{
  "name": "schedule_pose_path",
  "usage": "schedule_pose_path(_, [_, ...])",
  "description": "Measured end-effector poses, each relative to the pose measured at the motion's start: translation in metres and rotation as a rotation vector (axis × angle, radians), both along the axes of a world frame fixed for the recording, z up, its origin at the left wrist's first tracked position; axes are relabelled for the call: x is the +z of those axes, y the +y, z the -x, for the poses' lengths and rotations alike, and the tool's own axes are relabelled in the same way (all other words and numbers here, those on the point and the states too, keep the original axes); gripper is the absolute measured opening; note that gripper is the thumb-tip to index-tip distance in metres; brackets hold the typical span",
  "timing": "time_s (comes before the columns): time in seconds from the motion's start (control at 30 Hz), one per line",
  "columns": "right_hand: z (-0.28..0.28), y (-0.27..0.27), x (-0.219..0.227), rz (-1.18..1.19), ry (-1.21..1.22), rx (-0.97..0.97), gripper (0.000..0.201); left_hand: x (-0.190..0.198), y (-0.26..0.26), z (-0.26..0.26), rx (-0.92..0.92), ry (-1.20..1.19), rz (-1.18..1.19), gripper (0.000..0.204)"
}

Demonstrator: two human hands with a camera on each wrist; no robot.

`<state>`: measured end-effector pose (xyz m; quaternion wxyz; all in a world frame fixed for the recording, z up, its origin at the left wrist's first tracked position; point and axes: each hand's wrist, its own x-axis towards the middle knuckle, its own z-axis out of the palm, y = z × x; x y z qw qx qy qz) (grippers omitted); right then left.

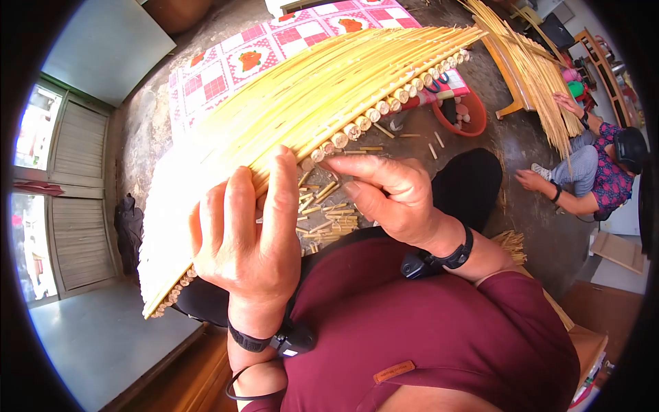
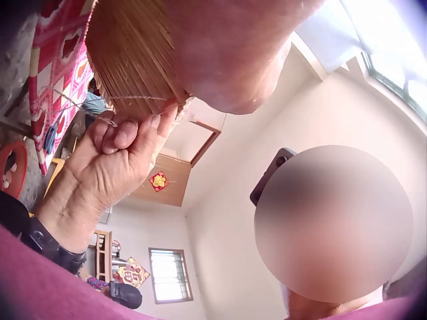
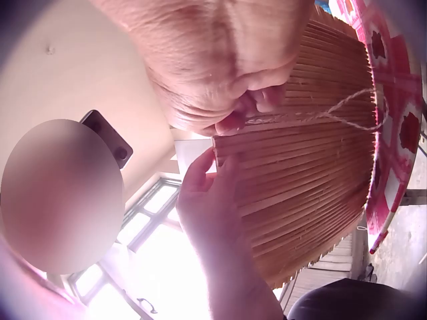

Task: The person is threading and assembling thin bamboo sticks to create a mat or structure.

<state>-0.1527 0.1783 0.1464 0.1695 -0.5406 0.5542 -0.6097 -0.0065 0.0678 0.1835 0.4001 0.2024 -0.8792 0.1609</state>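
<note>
A fan-shaped mat of pale yellow stalks (image 1: 288, 89) spreads before me, cut stalk ends lined up along its near edge. My left hand (image 1: 247, 226) grips that edge, fingers over the top; in the right wrist view its fingertips (image 3: 200, 167) are at the mat's corner. Just right of it, my right hand (image 1: 395, 192) has its index finger and thumb close to the cut ends. A twisted string (image 3: 300, 119) runs along the mat's underside into the right hand's curled fingers. Part of the left hand's thumb is hidden by the mat.
The mat overlaps a table with a pink checked cloth (image 1: 250, 60). Short cut stalk pieces (image 1: 336, 223) litter the floor below. An orange basin (image 1: 482, 118) stands to the right, scissors (image 1: 436, 84) near it. Another person (image 1: 604, 165) sits farther right beside long stalks (image 1: 535, 75).
</note>
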Motion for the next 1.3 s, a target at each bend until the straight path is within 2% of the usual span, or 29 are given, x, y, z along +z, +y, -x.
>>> schedule_pose_path(0.67, [-0.011,-0.007,-0.006,0.013,-0.135,-0.079,0.019,-0.006,0.005,0.003,0.040,0.009,-0.021,0.033])
schedule_pose_path(0.83, [-0.011,-0.004,0.005,-0.080,-0.274,-0.045,0.017,-0.008,0.008,0.001,0.040,0.001,-0.031,0.037])
schedule_pose_path(1.03, [-0.012,-0.003,0.003,-0.108,-0.311,-0.014,0.018,-0.010,0.007,-0.002,0.037,-0.012,-0.035,0.038])
schedule_pose_path(1.2, [-0.013,-0.007,0.004,-0.142,-0.410,-0.010,0.009,-0.013,0.007,-0.003,0.022,-0.033,-0.048,0.038])
schedule_pose_path(1.3, [-0.015,-0.012,-0.002,-0.149,-0.563,-0.005,0.010,-0.019,0.007,-0.001,0.031,-0.006,-0.043,0.038])
